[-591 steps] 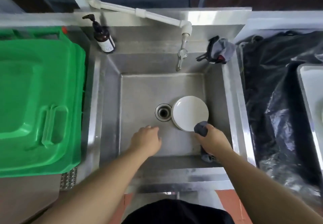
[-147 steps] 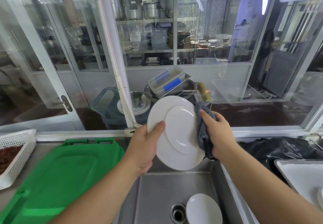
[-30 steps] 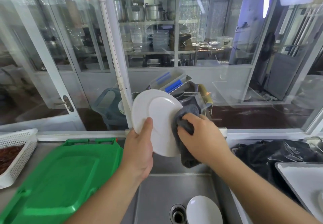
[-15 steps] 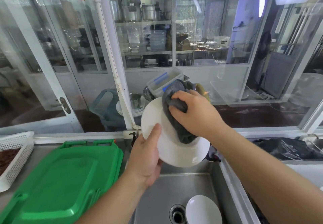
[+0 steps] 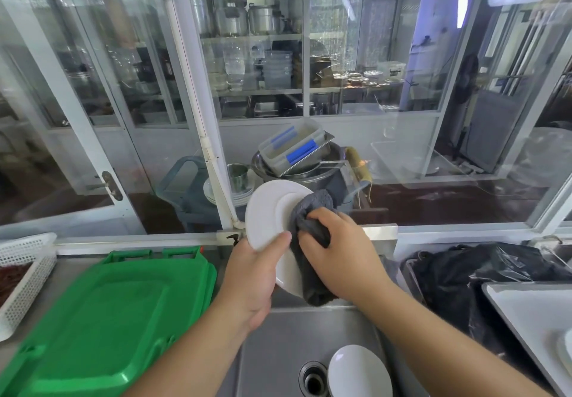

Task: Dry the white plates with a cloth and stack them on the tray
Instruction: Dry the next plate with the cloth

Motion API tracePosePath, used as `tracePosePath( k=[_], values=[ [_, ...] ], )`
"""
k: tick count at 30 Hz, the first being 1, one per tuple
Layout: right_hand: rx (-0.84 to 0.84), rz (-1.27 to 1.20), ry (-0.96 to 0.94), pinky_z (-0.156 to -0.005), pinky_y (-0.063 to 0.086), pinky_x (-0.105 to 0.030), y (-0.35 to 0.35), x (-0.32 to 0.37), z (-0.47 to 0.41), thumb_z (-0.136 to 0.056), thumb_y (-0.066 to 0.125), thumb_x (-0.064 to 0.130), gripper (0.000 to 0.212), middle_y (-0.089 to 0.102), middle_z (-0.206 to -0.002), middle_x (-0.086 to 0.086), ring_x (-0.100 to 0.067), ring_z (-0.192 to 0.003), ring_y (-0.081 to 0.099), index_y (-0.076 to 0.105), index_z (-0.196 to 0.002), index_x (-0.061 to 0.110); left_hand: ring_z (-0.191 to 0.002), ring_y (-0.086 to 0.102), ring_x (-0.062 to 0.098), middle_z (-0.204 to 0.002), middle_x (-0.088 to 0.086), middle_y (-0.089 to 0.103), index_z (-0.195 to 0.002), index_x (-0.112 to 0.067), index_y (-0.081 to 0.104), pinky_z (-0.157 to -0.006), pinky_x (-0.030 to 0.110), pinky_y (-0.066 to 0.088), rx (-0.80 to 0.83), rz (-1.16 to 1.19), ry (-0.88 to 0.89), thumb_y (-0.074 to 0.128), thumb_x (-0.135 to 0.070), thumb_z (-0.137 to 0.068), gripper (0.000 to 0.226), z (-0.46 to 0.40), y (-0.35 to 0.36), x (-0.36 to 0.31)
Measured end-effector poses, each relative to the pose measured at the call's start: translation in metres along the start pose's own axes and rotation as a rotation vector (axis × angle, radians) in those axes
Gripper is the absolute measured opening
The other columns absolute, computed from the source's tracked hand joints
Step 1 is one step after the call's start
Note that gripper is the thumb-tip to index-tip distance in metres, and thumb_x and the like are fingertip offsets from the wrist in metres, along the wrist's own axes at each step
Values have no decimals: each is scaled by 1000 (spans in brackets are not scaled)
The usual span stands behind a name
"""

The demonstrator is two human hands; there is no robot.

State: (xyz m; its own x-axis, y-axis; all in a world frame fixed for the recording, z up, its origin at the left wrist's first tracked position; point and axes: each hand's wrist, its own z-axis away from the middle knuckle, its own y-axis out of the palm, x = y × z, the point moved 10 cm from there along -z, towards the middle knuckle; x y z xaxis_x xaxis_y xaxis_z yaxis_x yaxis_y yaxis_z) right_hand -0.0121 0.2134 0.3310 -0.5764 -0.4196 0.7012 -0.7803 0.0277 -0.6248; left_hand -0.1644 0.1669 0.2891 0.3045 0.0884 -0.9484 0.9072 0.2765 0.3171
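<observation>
The left hand [image 5: 252,276] grips the white plate [image 5: 272,211], now tipped upright; the right hand [image 5: 337,254], clutching the grey cloth [image 5: 309,229], has slid to its right side, so drying continues.

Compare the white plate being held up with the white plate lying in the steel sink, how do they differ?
The held white plate is raised and tilted, gripped by the left hand; the sink white plate lies beside the drain, untouched. The right hand presses a grey cloth against the held one; nothing covers the sink one. Both are round, plain white.

Sink [image 5: 278,347] floor lies open left of the drain [image 5: 313,379]; a plate [image 5: 359,372] fills its right. Green lid [image 5: 102,313] flanks the left edge, black bag [image 5: 464,276] the right.
</observation>
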Motion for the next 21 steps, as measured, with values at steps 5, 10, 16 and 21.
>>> tracePosePath(
  k=[5, 10, 16, 21],
  values=[
    [72, -154, 116, -70, 48, -18, 6, -27, 4, -92, 56, 51, 12, 69, -88, 17, -1, -84, 64, 61, -101, 44, -97, 76, 10, -100, -11, 81, -101, -49, 78, -91, 45, 61, 27, -403, 128, 70, -54, -74, 28, -1, -8, -14],
    [80, -1051, 640, -83, 63, -59, 23, -67, 12, -105, 61, 31, 18, 79, -100, -12, -38, -88, 77, 78, -100, 29, -82, 67, 4, -84, -19, 71, -92, -41, 64, -67, 31, 56, 139, -970, 292, 58, -63, -88, 23, 2, 5, -31],
    [249, -1312, 728, -96, 58, -62, 31, -53, 16, -99, 60, 43, 50, 73, -125, -25, -44, -111, 73, 71, -130, 5, -114, 66, 15, -138, -3, 70, -155, -52, 40, -87, 29, 54, 372, -1370, 718, 60, -28, -102, 62, 19, 39, -51],
    [307, -1515, 591, -107, 51, -60, 23, -35, 21, -88, 70, 71, 79, 64, -142, -25, -42, -130, 63, 70, -136, 9, -123, 70, 26, -143, 8, 66, -155, -31, 51, -83, 44, 65, 421, -1623, 922, 78, -6, -82, 81, 33, 52, -51]
  ],
)
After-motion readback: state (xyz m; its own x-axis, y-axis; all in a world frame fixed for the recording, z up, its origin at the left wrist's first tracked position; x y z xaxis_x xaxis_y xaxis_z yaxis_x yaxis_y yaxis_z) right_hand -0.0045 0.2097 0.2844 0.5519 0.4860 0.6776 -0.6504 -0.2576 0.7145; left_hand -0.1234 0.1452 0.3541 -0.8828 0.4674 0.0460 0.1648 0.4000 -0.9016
